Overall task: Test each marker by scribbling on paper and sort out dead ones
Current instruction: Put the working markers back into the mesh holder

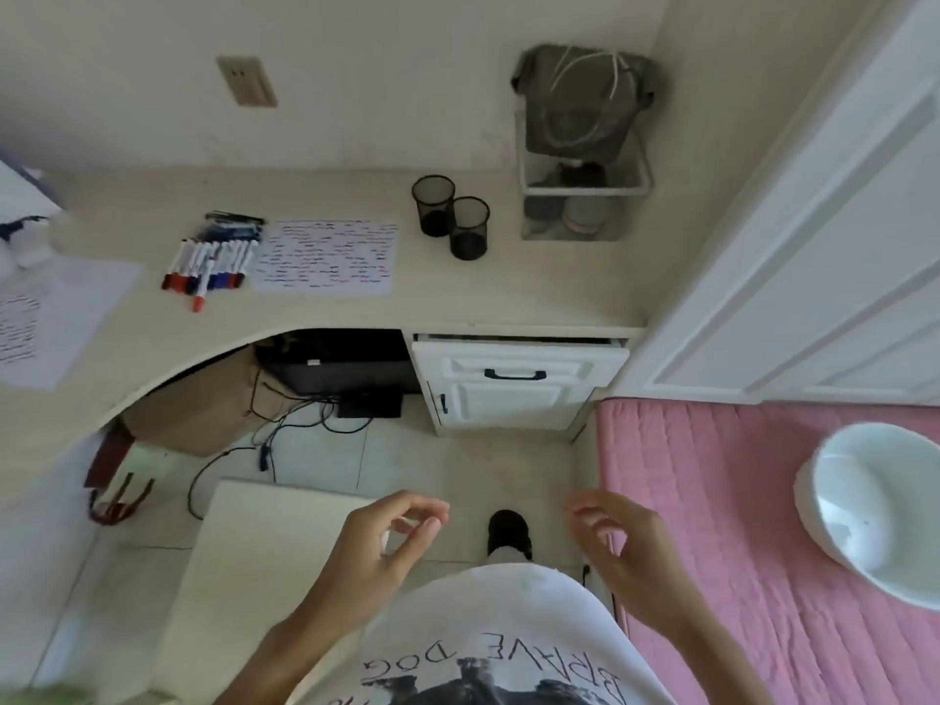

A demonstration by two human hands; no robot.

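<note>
Left hand: the left hand (379, 539) is being held low in the centre of the frame, fingers loosely curled with thumb and fingertips nearly meeting; nothing is being grasped.
Right hand: the right hand (618, 539) is being held just right of centre at the same height, fingers relaxed and slightly bent, also empty.
Step in hand: testing is judged to be not yet under way here; the desk is being faced from a standing distance, with no marker being held.
Desk: the desk (458, 297) is being seen across the middle of the frame, beyond both hands.
Markers: the markers (211, 259) are lying bunched on the desk at upper left of centre, capped, well apart from both sets of fingers.
Paper: the scribble paper (325, 256), already covered in short strokes, is lying just right of the markers.
Cups: two mesh cups (450, 216) are standing further right, apparently for sorting.
Next move: a reach up-left is being called for, so that one marker can be picked and uncapped.
</note>
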